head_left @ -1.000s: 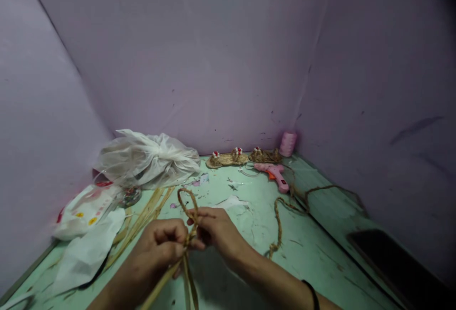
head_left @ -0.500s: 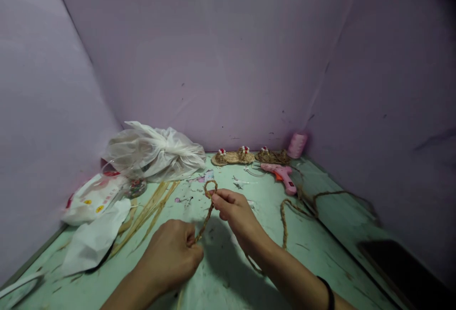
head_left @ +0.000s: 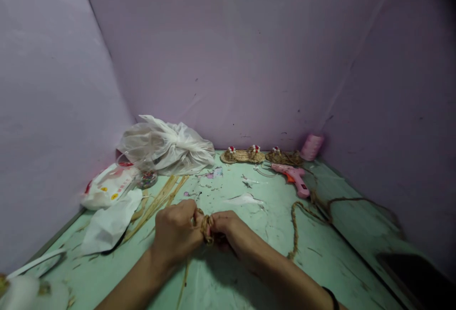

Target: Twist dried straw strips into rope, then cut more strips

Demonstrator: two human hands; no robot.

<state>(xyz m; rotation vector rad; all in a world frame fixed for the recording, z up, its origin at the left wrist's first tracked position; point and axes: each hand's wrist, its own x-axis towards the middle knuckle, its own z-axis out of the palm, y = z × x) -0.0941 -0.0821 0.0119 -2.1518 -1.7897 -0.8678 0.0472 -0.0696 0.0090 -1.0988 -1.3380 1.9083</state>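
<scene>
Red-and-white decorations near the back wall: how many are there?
3: left one and middle one on one woven piece, right one on another; some may be hidden.

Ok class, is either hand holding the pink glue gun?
No, the left hand and right hand hold the brown cord, while the pink glue gun lies on the table.

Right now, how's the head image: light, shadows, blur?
Head view: dim, diffuse light, no harsh glare; head view: soft-edged shadow on the green table below the right hand; head view: top right corner goes dark; head view: whitish object at bottom left is blurred.
</scene>
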